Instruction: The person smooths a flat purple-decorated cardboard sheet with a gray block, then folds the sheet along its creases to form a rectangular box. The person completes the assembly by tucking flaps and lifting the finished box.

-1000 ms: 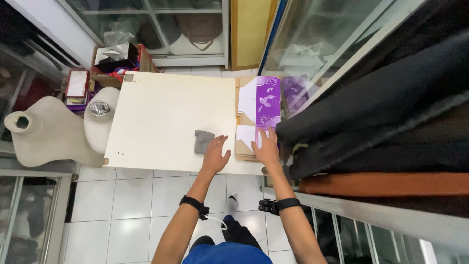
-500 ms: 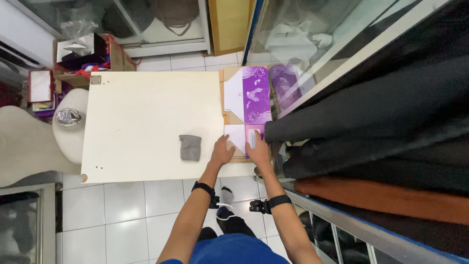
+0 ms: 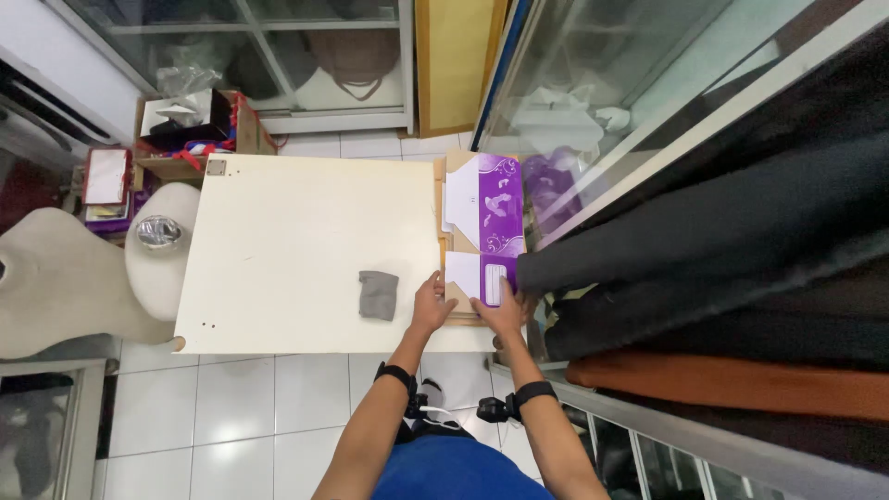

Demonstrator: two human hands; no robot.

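A flat purple-and-white printed carton blank lies at the right edge of a cream table board, on top of a brown cardboard piece. My left hand rests fingers spread at the near left corner of the white flap. My right hand presses flat on the near end of the carton, by its small window. A small folded grey cloth lies on the board just left of my left hand, apart from it.
Dark rolls of fabric and a brown roll lie right of the table. A cream dress-form torso sits at the left. A glass cabinet and boxes stand beyond. White tiled floor lies below.
My left hand has moved off the grey cloth and over to the carton's near end beside my right hand. The view has shifted; the cloth stays on the board.
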